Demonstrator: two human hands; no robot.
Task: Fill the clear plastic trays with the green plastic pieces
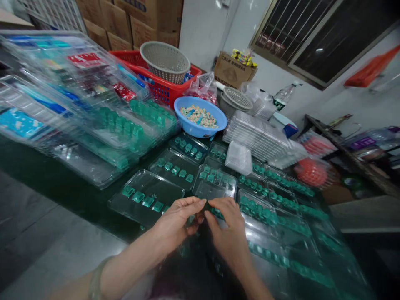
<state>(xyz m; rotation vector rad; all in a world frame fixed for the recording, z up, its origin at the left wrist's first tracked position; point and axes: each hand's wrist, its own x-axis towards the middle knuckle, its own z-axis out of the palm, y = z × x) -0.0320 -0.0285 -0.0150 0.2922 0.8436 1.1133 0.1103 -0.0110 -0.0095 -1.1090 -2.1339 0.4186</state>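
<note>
My left hand (pixel 179 216) and my right hand (pixel 229 223) meet low in the middle of the view, fingertips almost touching. Both are closed in a pinch, thumb against fingers. A tiny dark spot shows between the fingertips, too small and hidden to name. Just beyond my hands lies a clear plastic tray (pixel 215 189) with green translucent pieces in it. Left of it, another clear tray (pixel 159 183) holds a row of green pieces (pixel 148 201), partly covered by my left hand. More clear trays with green pieces (pixel 258 212) spread to the right, blurred.
Piled clear packages (pixel 93 108) stand at the left. A blue basin (pixel 184 125) of small pale pieces sits behind the trays, near a red basket (pixel 168 98) with a grey colander (pixel 165 62). Stacked clear trays (pixel 256 135) and a white tray (pixel 238 158) lie right of the basin.
</note>
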